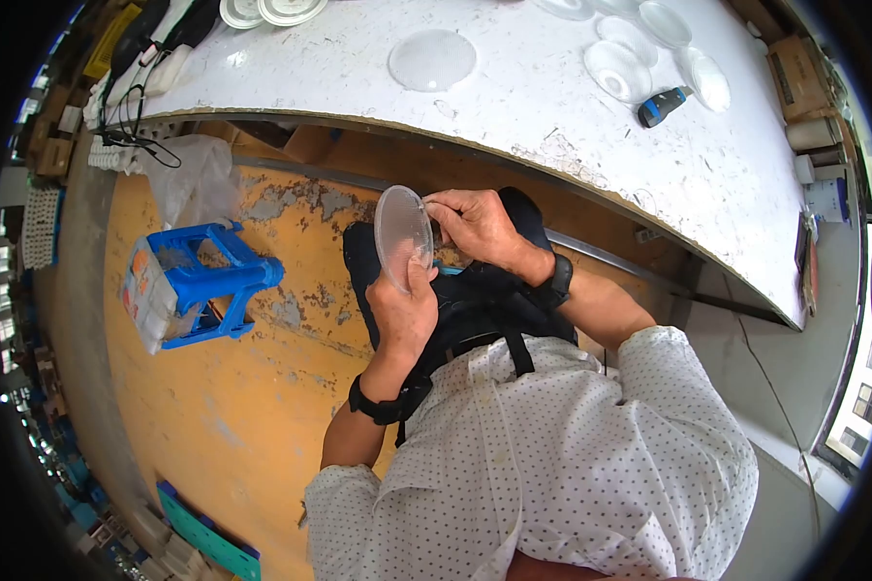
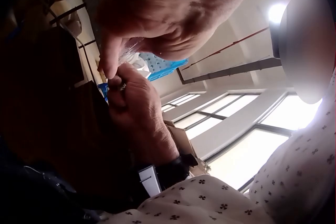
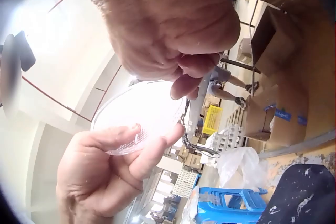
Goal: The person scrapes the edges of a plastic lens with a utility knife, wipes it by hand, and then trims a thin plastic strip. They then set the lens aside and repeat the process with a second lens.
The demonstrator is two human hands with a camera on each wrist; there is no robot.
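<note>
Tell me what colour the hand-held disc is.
The disc is clear and colourless; it shows best in the head view.

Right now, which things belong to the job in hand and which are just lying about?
Probably the job: clear disc; left hand holding it; right hand at its edge; perhaps tabletop discs.
Lying about: blue stool; plastic bag; green board.

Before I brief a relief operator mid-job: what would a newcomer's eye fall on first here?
Probably the clear disc first, held up over the lap in the left hand, with the right hand at its rim. Next, the bright blue stool on the worn yellow floor to the left. Then the black-and-blue tool beside clear discs on the white table.
</note>
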